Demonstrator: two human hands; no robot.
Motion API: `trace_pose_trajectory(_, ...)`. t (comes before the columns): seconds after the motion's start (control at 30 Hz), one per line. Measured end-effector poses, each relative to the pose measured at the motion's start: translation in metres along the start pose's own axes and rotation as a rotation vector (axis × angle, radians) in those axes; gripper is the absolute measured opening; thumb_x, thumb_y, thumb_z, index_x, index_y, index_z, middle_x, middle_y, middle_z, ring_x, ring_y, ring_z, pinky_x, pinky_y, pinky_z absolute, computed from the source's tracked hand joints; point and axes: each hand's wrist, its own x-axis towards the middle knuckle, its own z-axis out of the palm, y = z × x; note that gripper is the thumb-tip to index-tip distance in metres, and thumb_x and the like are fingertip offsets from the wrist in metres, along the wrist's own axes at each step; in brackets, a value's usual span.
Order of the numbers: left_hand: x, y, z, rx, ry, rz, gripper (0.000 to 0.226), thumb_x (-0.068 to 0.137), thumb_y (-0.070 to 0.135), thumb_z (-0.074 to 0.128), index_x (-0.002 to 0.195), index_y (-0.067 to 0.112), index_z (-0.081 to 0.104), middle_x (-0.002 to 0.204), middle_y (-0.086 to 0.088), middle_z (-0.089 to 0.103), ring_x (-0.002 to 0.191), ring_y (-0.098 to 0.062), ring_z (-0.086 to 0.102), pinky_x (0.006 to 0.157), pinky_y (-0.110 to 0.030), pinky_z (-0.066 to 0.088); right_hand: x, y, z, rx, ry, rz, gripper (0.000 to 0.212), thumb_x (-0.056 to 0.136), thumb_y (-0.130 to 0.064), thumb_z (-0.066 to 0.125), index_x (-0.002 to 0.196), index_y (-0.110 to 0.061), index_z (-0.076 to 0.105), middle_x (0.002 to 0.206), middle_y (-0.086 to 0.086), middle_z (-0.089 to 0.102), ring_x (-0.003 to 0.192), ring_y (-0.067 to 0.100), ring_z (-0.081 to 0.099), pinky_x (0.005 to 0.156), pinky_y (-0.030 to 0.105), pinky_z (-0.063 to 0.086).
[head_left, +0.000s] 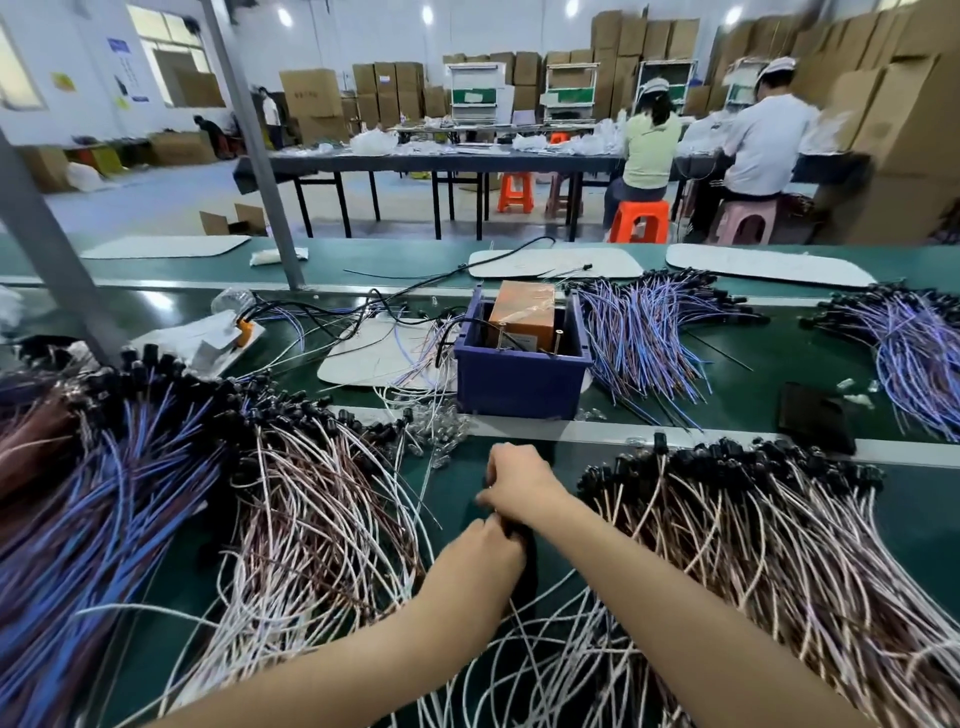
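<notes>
My left hand (480, 553) and my right hand (517, 480) meet over the green bench near its middle, both with fingers curled round a small black part (522, 535) with wires trailing toward me. The part is mostly hidden between the hands. A pile of white and brown wires with black sockets (322, 519) lies to the left of my hands. A similar pile (769, 530) lies to the right. Small clear glass bulbs (439, 431) are scattered just beyond my hands.
A blue bin (519, 379) holding an orange box (522, 312) stands beyond my hands. Blue-purple wire bundles lie at far left (88, 519), behind the bin (644, 338) and at far right (914, 353). A black phone (815, 418) lies right. Two seated persons (701, 140) work at a far table.
</notes>
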Motion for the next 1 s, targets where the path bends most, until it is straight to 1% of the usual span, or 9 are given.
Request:
trace_pose_trajectory(0.13,-0.013,-0.008,-0.004,-0.137,0.004,0.008,0.033,0.094,0.007,0.047,0.127,0.007,0.045,0.124,-0.015,0.044,0.109,-0.032,0.047,0.087,-0.041,0.041,0.003,-0.004,0.001,0.025,0.025,0.048,0.050,0.085,-0.013,0.067,0.124,-0.005,0.037,0.118,0.020,0.056,0.108,0.037,0.056,0.081,0.037,0.047)
trace_pose_trajectory(0.27,-0.031,-0.010,-0.027,-0.329,-0.011,0.111,0.029,0.092,0.012,0.050,0.121,0.012,0.055,0.117,-0.010,0.049,0.108,-0.031,0.053,0.089,-0.035,0.040,-0.021,0.012,-0.038,0.154,0.142,-0.002,0.042,0.080,-0.015,0.070,0.115,-0.012,0.047,0.103,0.012,0.060,0.082,0.028,0.059,0.065,0.028,0.045)
trace_pose_trajectory(0.4,-0.050,0.012,-0.054,-0.468,-0.035,0.527,0.044,0.096,0.028,0.056,0.139,0.025,0.047,0.137,0.003,0.052,0.118,-0.016,0.053,0.103,-0.028,0.041,-0.051,0.045,-0.095,-0.079,0.309,-0.003,0.040,0.082,-0.007,0.066,0.115,-0.025,0.055,0.085,0.005,0.061,0.073,0.023,0.059,0.066,0.028,0.047)
trace_pose_trajectory(0.47,-0.058,0.022,-0.067,-0.538,-0.098,0.741,0.048,0.097,0.028,0.057,0.142,0.027,0.042,0.135,0.001,0.056,0.111,-0.018,0.060,0.099,-0.034,0.048,-0.057,0.064,-0.112,-0.210,0.389,0.047,0.044,0.082,-0.003,0.065,0.115,-0.029,0.054,0.077,0.000,0.057,0.066,0.018,0.056,0.060,0.025,0.043)
trace_pose_trajectory(0.53,-0.059,0.023,-0.076,-0.572,-0.145,0.854,0.050,0.097,0.025,0.057,0.143,0.031,0.040,0.133,0.001,0.060,0.107,-0.018,0.063,0.098,-0.035,0.050,-0.058,0.081,-0.119,-0.284,0.368,0.137,0.042,0.083,-0.002,0.062,0.117,-0.026,0.057,0.086,0.004,0.062,0.074,0.024,0.060,0.062,0.027,0.043)
trace_pose_trajectory(0.6,-0.050,0.013,-0.078,-0.495,-0.138,0.751,0.049,0.097,0.033,0.054,0.141,0.041,0.036,0.129,0.008,0.061,0.103,-0.012,0.064,0.102,-0.034,0.046,-0.059,0.096,-0.118,-0.306,0.302,0.200,0.041,0.085,-0.008,0.063,0.122,-0.024,0.059,0.109,0.010,0.064,0.097,0.029,0.061,0.075,0.030,0.045)
trace_pose_trajectory(0.67,-0.033,-0.016,-0.075,-0.352,-0.060,0.492,0.044,0.096,0.038,0.051,0.138,0.041,0.039,0.128,0.012,0.059,0.112,-0.009,0.058,0.106,-0.035,0.043,-0.061,0.105,-0.113,-0.280,0.302,0.213,0.044,0.085,-0.020,0.067,0.127,-0.024,0.056,0.120,0.009,0.057,0.106,0.029,0.058,0.080,0.031,0.044)
trace_pose_trajectory(0.83,0.022,-0.113,-0.060,-0.096,0.130,-0.159,0.040,0.097,0.033,0.048,0.135,0.020,0.049,0.129,-0.004,0.053,0.122,-0.023,0.045,0.103,-0.038,0.038,-0.060,0.094,-0.100,-0.201,0.390,0.138,0.049,0.088,-0.037,0.064,0.134,-0.030,0.049,0.120,0.004,0.049,0.099,0.026,0.059,0.081,0.036,0.050)
trace_pose_trajectory(1.0,0.063,-0.142,-0.038,0.124,0.045,-0.331,0.056,0.097,0.048,0.043,0.149,0.037,0.025,0.141,-0.008,0.045,0.131,-0.029,0.040,0.106,-0.046,0.032,-0.048,0.049,-0.082,-0.102,0.357,0.002,0.033,0.091,-0.035,0.059,0.123,-0.027,0.059,0.115,0.000,0.057,0.103,0.021,0.058,0.086,0.032,0.048)
